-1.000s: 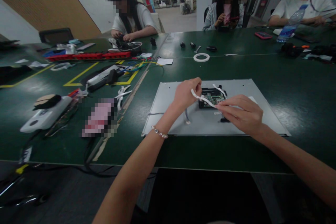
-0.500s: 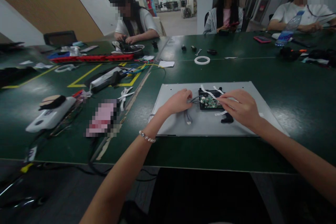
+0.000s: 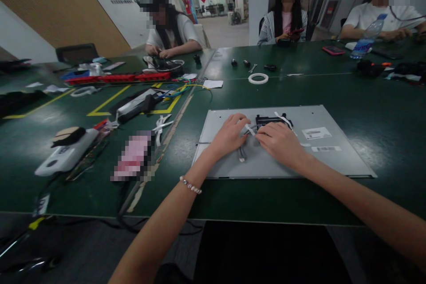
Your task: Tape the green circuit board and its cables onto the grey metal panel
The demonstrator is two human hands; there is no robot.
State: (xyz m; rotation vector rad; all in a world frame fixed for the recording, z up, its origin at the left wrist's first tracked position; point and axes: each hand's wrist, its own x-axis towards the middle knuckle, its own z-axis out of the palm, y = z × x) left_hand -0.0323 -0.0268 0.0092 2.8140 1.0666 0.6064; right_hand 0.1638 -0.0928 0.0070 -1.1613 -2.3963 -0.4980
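A flat grey metal panel (image 3: 226,168) lies on the green table in front of me, with a black-framed circuit board (image 3: 271,120) on it, mostly covered by my right hand. My left hand (image 3: 230,135) rests over the panel's left half, fingers curled round the grey cable (image 3: 242,153), whose loose plug end hangs toward me. My right hand (image 3: 281,144) pinches a short strip of white tape (image 3: 250,130), its other end at my left fingertips. Another white strip (image 3: 284,120) sticks up from the board's frame.
Left of the panel are a pink-screened phone (image 3: 133,155), a white power bank (image 3: 66,153) and a black-and-white device (image 3: 136,100). Beyond the panel lie a tape roll (image 3: 258,78) and a small wrench (image 3: 253,68). Several people sit across the table; a water bottle (image 3: 368,37) stands far right.
My right hand has moved left from the board's right side to beside my left hand, bringing a white strip to the cable. Labels on the panel's right now show.
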